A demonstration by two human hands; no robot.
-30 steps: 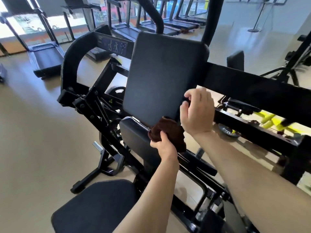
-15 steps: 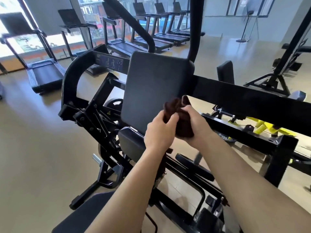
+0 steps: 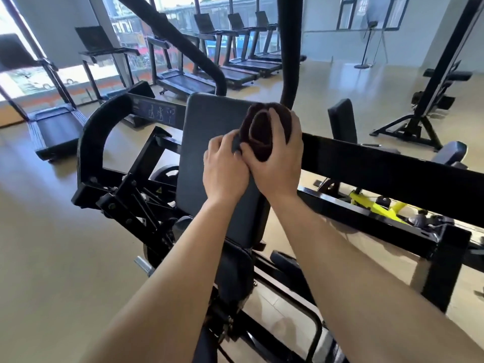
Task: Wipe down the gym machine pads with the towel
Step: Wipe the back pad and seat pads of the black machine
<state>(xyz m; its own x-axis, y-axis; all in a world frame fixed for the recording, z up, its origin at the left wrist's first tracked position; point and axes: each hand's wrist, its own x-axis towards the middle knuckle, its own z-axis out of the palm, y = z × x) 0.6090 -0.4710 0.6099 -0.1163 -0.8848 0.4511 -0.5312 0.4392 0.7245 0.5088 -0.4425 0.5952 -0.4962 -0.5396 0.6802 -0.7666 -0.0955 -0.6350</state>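
Note:
A dark brown towel point(image 3: 262, 129) is bunched near the top right corner of the machine's upright black back pad point(image 3: 204, 142). My right hand point(image 3: 277, 158) wraps around the towel from the right, fingers curled over it. My left hand point(image 3: 225, 169) is pressed against the right one and pinches the towel's lower left edge. Both hands are in front of the pad's upper half. A smaller black pad point(image 3: 235, 268) lies below the back pad, partly hidden by my forearms.
The machine's black frame point(image 3: 392, 174) runs right behind my hands, with a curved black arm point(image 3: 97, 132) at left and a vertical padded bar point(image 3: 288, 48) above. Several treadmills point(image 3: 183, 79) line the windows. Another pad point(image 3: 341, 121) and yellow parts point(image 3: 377, 208) sit at right.
Both hands rose with the towel from the back pad's lower edge to its upper right part. My right hand left the pad's edge and joined the left on the towel.

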